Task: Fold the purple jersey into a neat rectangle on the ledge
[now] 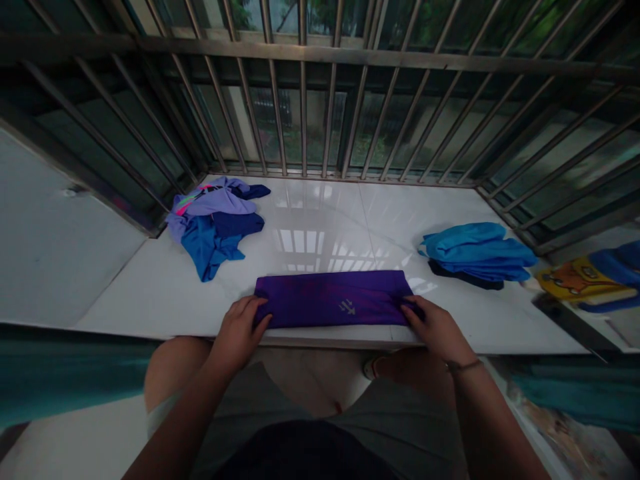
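Observation:
A purple garment (pixel 333 298), folded into a long narrow band with a small pale logo, lies near the front edge of the white ledge (pixel 350 220). My left hand (pixel 239 331) grips its left end, fingers curled over the cloth. My right hand (pixel 436 327) holds its right end the same way, a thin band on that wrist.
A loose heap of lilac and blue clothes (pixel 215 223) lies at the back left. A folded stack of blue garments (pixel 477 253) sits at the right. Metal window bars (pixel 303 100) fence the ledge. A yellow printed item (pixel 580 279) lies far right.

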Demonstrator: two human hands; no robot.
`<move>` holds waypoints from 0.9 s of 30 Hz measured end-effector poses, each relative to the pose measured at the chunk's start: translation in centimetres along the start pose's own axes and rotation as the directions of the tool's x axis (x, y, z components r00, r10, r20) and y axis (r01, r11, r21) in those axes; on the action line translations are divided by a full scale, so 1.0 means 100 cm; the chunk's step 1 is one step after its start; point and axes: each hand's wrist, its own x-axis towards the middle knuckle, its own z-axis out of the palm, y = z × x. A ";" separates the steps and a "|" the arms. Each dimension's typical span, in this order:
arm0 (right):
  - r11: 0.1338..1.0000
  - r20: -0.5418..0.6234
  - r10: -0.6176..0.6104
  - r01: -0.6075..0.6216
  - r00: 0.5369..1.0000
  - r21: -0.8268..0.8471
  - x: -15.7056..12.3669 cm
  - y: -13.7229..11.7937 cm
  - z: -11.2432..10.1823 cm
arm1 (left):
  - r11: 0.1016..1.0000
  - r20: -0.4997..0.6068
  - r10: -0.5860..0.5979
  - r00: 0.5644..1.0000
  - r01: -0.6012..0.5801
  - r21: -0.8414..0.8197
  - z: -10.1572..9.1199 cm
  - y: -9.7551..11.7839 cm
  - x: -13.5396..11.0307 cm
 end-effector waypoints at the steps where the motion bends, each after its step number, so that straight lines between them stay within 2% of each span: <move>1: 0.999 -0.001 -0.015 0.015 1.000 0.042 0.009 -0.002 -0.004 | 1.000 -0.006 -0.010 1.000 0.010 0.005 -0.001 -0.001 0.001; 3: 0.997 -0.030 -0.004 0.007 1.000 0.076 0.028 -0.005 -0.010 | 0.998 -0.016 -0.047 0.999 0.048 0.038 -0.001 -0.002 0.003; 6: 0.994 -0.153 0.068 -0.081 0.986 -0.074 0.044 -0.006 -0.013 | 0.985 -0.049 -0.145 0.988 0.148 0.085 0.002 -0.003 0.002; 8: 0.969 -0.234 0.071 -0.123 0.970 -0.215 0.042 -0.006 -0.010 | 0.977 -0.052 -0.200 0.978 0.203 0.065 0.004 -0.002 -0.001; 10: 0.940 -0.257 0.068 -0.148 0.964 -0.307 0.030 -0.008 -0.003 | 0.972 -0.043 -0.231 0.972 0.232 0.030 0.005 0.000 -0.004; 16: 0.834 -0.160 0.247 -0.294 0.956 -0.467 -0.008 -0.029 0.022 | 0.968 0.005 -0.251 0.968 0.251 -0.008 0.004 0.011 0.002; 19: 0.853 -0.074 0.331 -0.332 0.941 -0.402 -0.006 -0.041 0.023 | 0.970 -0.017 -0.241 0.970 0.241 -0.045 0.006 0.013 0.010; 21: 0.861 0.008 0.378 -0.349 0.926 -0.370 0.000 -0.045 0.020 | 0.970 -0.096 -0.238 0.966 0.231 -0.082 0.007 0.015 0.015; 24: 0.865 0.060 0.381 -0.332 0.923 -0.376 0.007 -0.046 0.016 | 0.962 -0.192 -0.259 0.947 0.235 -0.138 0.006 0.018 0.018; 27: 0.873 0.014 0.337 -0.307 0.942 -0.378 0.007 -0.041 0.016 | 0.937 -0.095 -0.320 0.943 0.300 -0.176 0.001 0.023 0.017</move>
